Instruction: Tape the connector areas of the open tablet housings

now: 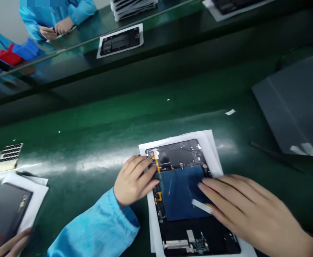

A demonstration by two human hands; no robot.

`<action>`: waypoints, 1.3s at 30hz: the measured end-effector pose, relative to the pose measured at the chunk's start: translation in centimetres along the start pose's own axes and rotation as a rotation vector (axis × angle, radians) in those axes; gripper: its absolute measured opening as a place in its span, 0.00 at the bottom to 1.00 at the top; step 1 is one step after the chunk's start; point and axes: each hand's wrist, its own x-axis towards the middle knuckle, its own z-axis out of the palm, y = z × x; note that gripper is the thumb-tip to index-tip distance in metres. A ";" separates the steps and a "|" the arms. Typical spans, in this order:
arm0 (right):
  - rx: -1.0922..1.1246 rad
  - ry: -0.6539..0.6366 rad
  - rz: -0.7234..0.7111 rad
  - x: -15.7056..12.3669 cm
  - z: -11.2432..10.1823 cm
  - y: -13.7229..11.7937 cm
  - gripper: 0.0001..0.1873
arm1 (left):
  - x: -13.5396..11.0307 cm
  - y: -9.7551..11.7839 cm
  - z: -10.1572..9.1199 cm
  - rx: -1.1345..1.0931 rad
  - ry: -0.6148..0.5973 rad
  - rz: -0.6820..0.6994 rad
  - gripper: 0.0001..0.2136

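Observation:
An opened tablet (183, 157) with its back off lies on white paper (212, 142) on the green bench. A blue film (178, 192) covers its battery area. My left hand (133, 180) rests on the tablet's left edge beside an orange flex cable (157, 165), fingers curled and holding nothing that I can see. My right hand (250, 210) lies flat across the right side of the blue film. A small white strip (200, 206) sits under its fingertips, pinched or pressed against the film.
A grey sheet (292, 103) lies at the right. Another person's hand (9, 242) holds a dark tablet on paper (6, 210) at lower left, near a sticker sheet (10, 153). A second open tablet (120, 41) and a seated co-worker's hands (56, 29) are beyond.

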 end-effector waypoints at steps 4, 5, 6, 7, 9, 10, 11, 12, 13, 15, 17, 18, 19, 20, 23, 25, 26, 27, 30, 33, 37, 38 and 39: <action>-0.127 -0.088 -0.219 7.2 2.7 -2.5 0.24 | -1.0 0.7 0.6 -0.019 0.028 0.006 0.14; -0.137 -0.070 -0.219 8.3 3.0 -2.6 0.24 | -1.2 0.8 0.7 -0.029 0.032 0.007 0.14; -0.142 -0.057 -0.222 9.0 3.2 -2.6 0.23 | -1.4 0.8 0.8 -0.041 0.028 0.007 0.15; -0.145 -0.049 -0.219 9.5 3.3 -2.5 0.23 | -1.6 0.9 0.8 -0.055 0.020 0.008 0.16; -0.150 -0.063 -0.211 9.9 3.2 -2.4 0.23 | -1.8 0.9 0.9 -0.076 -0.017 0.008 0.17; -0.150 -0.077 -0.212 10.0 3.1 -2.3 0.24 | -1.8 0.9 0.9 -0.080 -0.040 0.010 0.19; -0.150 -0.093 -0.216 10.1 3.0 -2.2 0.24 | -1.8 0.8 0.9 -0.079 -0.064 0.012 0.20; -0.149 -0.106 -0.221 10.1 3.0 -2.2 0.25 | -1.7 0.7 0.8 -0.076 -0.085 0.016 0.20; -0.149 -0.116 -0.225 10.2 2.9 -2.2 0.25 | -1.6 0.7 0.7 -0.071 -0.106 0.023 0.21; -0.152 -0.130 -0.234 10.4 2.8 -2.1 0.25 | -1.2 0.5 0.4 -0.059 -0.144 0.043 0.21; -0.153 -0.128 -0.249 10.5 2.8 -2.1 0.24 | -0.7 0.3 0.2 -0.054 -0.183 0.073 0.22; -0.150 -0.127 -0.257 10.5 2.8 -2.0 0.24 | -0.4 0.2 0.1 -0.058 -0.200 0.087 0.22; -0.146 -0.129 -0.261 10.5 2.8 -2.0 0.24 | -0.2 0.0 0.1 -0.068 -0.214 0.095 0.23; -0.143 -0.135 -0.263 10.5 2.8 -1.9 0.24 | 0.0 -0.1 0.2 -0.088 -0.221 0.098 0.24; -0.143 -0.166 -0.265 10.7 2.6 -1.8 0.24 | 0.5 -0.8 0.9 -0.221 -0.228 0.047 0.23; -0.130 -0.152 -0.283 10.9 2.1 -1.7 0.21 | 0.7 -1.2 1.3 -0.359 -0.250 -0.026 0.19; -0.111 -0.123 -0.294 11.1 1.9 -1.6 0.19 | 0.8 -1.3 1.5 -0.424 -0.265 -0.067 0.17; -0.082 -0.079 -0.309 11.3 1.6 -1.6 0.17 | 0.9 -1.4 1.6 -0.478 -0.279 -0.106 0.15; -0.005 0.020 -0.405 11.9 1.1 -1.2 0.15 | 1.2 -1.5 1.7 -0.565 -0.291 -0.181 0.11; -0.003 -0.027 -0.564 12.4 1.1 -0.5 0.17 | 1.5 -1.4 1.5 -0.591 -0.289 -0.208 0.11; 0.003 -0.072 -0.685 13.0 1.7 0.6 0.16 | 1.5 -1.2 1.6 -0.596 -0.274 -0.220 0.13; 0.011 -0.082 -0.693 13.1 1.8 0.8 0.16 | 1.5 -1.2 1.6 -0.594 -0.271 -0.219 0.13; 0.018 -0.096 -0.696 13.2 1.8 1.0 0.16 | 1.4 -1.2 1.7 -0.592 -0.270 -0.217 0.13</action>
